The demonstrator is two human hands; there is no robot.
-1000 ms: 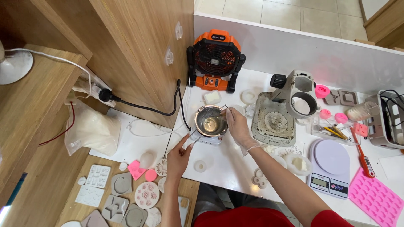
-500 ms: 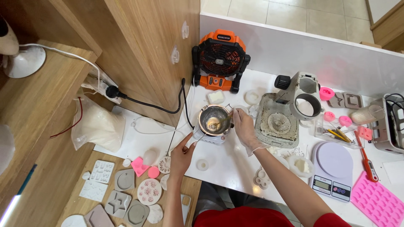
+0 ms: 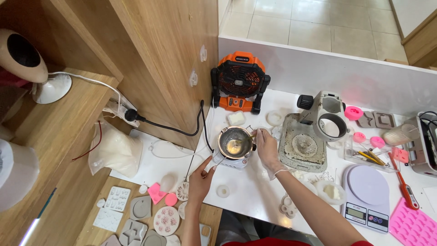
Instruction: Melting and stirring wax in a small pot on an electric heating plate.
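Observation:
A small metal pot with pale melted liquid in it sits on a little white heater in the middle of the white counter. My left hand is bare and grips the pot's thin handle from the lower left. On my right hand is a thin clear glove. It rests at the pot's right rim, its fingertips pinched on a thin wire-like tool over the rim. What the tool is stays too small to tell.
An orange fan stands behind the pot, a grey magnifier stand to its right. Further right are a digital scale, a red thermometer and a pink mould. Several moulds and a white bag lie at lower left.
My head has shifted, so the whole scene slides a little in view. Both hands stay at the pot, left on the handle and right at the rim.

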